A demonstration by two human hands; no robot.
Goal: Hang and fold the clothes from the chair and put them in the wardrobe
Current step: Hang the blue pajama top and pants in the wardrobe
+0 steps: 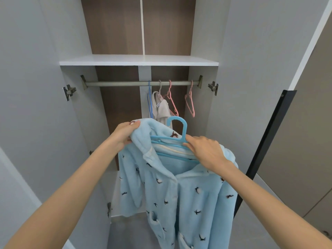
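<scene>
Hangers (191, 88) and pale garment (162, 108) on rail (116, 83) beyond robe (179, 191)

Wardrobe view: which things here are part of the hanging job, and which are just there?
In the job:
left hand, right hand, blue fleece top, light blue hanger, rail.

Just there:
dark blue hanger, white garment already hung, middle pink hanger, end pink hanger, shelf.

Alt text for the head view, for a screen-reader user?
A person holds a light blue fleece top with a blue hanger in its neck before an open wardrobe: the left hand pinches the collar, the right hand grips the hanger. Behind, the rail carries a white garment and three bare hangers.
</scene>
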